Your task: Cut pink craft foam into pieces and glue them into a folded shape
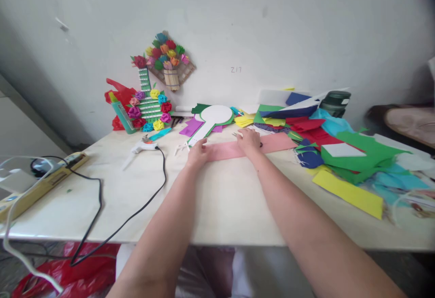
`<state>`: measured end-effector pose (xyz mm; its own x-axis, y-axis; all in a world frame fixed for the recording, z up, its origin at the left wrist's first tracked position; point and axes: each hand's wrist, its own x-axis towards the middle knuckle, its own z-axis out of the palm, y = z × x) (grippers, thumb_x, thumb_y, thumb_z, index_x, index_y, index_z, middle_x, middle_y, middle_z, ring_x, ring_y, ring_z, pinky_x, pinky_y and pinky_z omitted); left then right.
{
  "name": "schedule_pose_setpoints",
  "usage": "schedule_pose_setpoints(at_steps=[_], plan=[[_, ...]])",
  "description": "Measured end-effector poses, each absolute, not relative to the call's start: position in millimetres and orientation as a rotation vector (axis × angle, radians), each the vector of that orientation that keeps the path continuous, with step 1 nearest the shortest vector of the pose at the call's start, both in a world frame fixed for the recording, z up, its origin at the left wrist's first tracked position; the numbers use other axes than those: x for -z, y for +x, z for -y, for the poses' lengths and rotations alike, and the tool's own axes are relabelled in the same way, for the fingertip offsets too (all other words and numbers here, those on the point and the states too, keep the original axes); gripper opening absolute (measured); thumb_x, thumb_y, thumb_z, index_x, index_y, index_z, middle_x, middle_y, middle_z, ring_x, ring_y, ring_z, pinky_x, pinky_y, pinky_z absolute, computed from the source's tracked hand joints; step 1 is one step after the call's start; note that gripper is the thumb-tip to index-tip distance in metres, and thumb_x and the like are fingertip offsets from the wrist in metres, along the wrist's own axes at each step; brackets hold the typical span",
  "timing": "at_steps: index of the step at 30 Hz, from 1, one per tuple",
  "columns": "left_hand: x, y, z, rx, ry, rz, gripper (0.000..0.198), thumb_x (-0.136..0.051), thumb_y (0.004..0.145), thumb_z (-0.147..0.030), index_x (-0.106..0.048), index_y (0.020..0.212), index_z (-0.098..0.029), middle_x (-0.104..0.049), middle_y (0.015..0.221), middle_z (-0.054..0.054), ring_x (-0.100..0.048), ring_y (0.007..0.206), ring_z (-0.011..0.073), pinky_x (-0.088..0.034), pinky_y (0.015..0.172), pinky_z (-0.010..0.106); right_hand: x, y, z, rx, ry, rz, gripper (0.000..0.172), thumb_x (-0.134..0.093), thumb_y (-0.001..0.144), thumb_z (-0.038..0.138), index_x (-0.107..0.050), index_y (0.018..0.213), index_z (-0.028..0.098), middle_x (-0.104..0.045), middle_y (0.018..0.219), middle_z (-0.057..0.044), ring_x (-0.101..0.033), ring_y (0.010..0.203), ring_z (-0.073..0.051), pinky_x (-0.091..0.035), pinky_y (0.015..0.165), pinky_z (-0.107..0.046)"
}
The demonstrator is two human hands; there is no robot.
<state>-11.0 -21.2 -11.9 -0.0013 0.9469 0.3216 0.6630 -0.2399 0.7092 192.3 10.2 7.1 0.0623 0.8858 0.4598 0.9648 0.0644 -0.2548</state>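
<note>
A long pink paper strip [224,151] lies across the table in front of me. My left hand [197,153] is closed on its left end, thumb and fingers together at the edge. Over the middle of the strip is my right hand [249,141], fingers curled round a pair of scissors [261,144]. A bit of dark handle shows at the right of that hand and a thin tip at its left; the rest is hidden. Just behind the strip lies a white paddle-shaped cutout [215,115] with a green border, its narrow end near my left hand.
To the left are a white glue gun [137,149] with a black cord, a power strip [61,174] and a green bottle [123,115]. Paper-flower crafts [151,107] lean against the wall. Coloured sheets [353,157] pile up at right, near a dark-lidded container [335,103].
</note>
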Motion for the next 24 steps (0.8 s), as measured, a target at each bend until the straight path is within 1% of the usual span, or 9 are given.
schedule_pose_setpoints(at_steps=[4, 8, 12, 15, 18, 22, 24], plan=[[15.2, -5.6, 20.5, -0.867, 2.235, -1.753, 0.053, -0.056, 0.069, -0.033, -0.050, 0.118, -0.014, -0.055, 0.118, 0.011, -0.048, 0.110, 0.0242, -0.036, 0.095, 0.035, -14.6, 205.0, -6.5, 0.111, -2.133, 1.826, 0.033, -0.046, 0.079, 0.031, -0.059, 0.106, 0.018, -0.059, 0.108, -0.011, -0.048, 0.103, -0.025, -0.034, 0.081, -0.035], [17.8, -4.1, 17.8, -0.748, 2.379, -1.792, 0.047, -0.050, 0.074, -0.040, -0.053, 0.115, -0.017, -0.056, 0.116, 0.008, -0.044, 0.112, 0.0245, -0.035, 0.095, 0.034, -14.5, 207.4, -6.5, 0.080, -2.208, 1.964, 0.035, -0.046, 0.080, 0.035, -0.059, 0.106, 0.015, -0.057, 0.110, -0.014, -0.047, 0.106, -0.026, -0.036, 0.082, -0.035], [19.9, -4.4, 15.8, -0.706, 2.394, -1.805, 0.049, -0.048, 0.075, -0.043, -0.053, 0.114, -0.014, -0.056, 0.116, 0.010, -0.043, 0.112, 0.0250, -0.034, 0.096, 0.034, -16.2, 203.7, -9.3, 0.117, -2.236, 2.038, 0.037, -0.044, 0.082, 0.034, -0.058, 0.109, 0.014, -0.054, 0.113, -0.016, -0.048, 0.106, -0.025, -0.036, 0.083, -0.034], [21.3, -4.6, 14.8, -0.704, 2.394, -1.794, 0.048, -0.048, 0.075, -0.044, -0.053, 0.113, -0.015, -0.056, 0.116, 0.010, -0.043, 0.112, 0.0255, -0.033, 0.096, 0.035, -18.5, 201.5, -11.1, 0.100, -2.223, 2.093, 0.041, -0.044, 0.081, 0.038, -0.056, 0.112, 0.013, -0.053, 0.113, -0.018, -0.051, 0.103, -0.026, -0.038, 0.080, -0.033], [22.2, -4.6, 14.4, -0.731, 2.381, -1.779, 0.048, -0.049, 0.074, -0.044, -0.053, 0.113, -0.016, -0.055, 0.116, 0.011, -0.043, 0.112, 0.0268, -0.032, 0.096, 0.037, -18.2, 201.2, -11.7, 0.102, -2.195, 2.106, 0.041, -0.045, 0.081, 0.038, -0.056, 0.111, 0.013, -0.052, 0.112, -0.018, -0.052, 0.102, -0.027, -0.040, 0.077, -0.032], [22.2, -4.0, 15.2, -0.744, 2.376, -1.775, 0.046, -0.050, 0.074, -0.043, -0.053, 0.112, -0.017, -0.056, 0.116, 0.011, -0.043, 0.112, 0.0277, -0.032, 0.095, 0.038, -12.7, 202.4, -10.0, 0.129, -2.211, 2.007, 0.044, -0.042, 0.082, 0.041, -0.054, 0.113, 0.013, -0.049, 0.114, -0.019, -0.053, 0.099, -0.026, -0.040, 0.079, -0.034], [21.6, -3.6, 16.1, -0.745, 2.380, -1.771, 0.046, -0.049, 0.074, -0.042, -0.053, 0.112, -0.016, -0.056, 0.115, 0.012, -0.043, 0.111, 0.0282, -0.033, 0.094, 0.038, -9.7, 203.2, -8.6, 0.147, -2.203, 1.991, 0.042, -0.041, 0.083, 0.040, -0.054, 0.111, 0.012, -0.051, 0.111, -0.019, -0.053, 0.100, -0.026, -0.040, 0.080, -0.034]])
